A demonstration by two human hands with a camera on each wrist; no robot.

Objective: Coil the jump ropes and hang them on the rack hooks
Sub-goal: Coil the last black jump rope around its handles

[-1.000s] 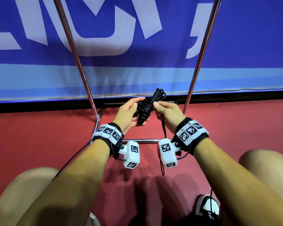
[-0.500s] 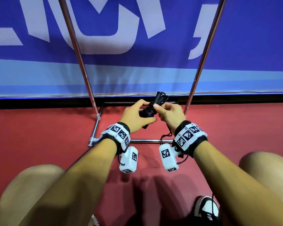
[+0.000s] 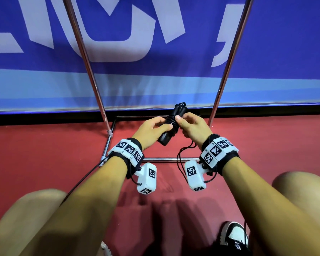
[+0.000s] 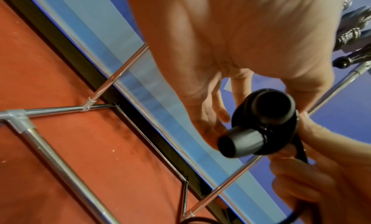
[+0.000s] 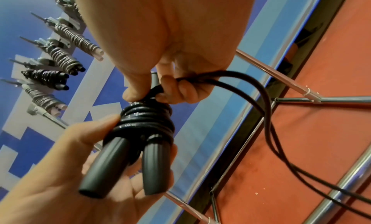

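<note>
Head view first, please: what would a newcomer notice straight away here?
At centre, the left hand grips a black jump rope by its paired handles while the right hand winds cord round them. Chrome rack poles rise before a blue banner; coiled ropes hang above.

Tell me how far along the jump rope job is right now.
Done: several wound ropes already hang on the rack hooks. In hand: the left hand grips the black rope's two handles with several turns wound on, while the right hand pinches the cord at the top. Left: the loose black cord trailing to the red floor needs winding, then hanging.
</note>
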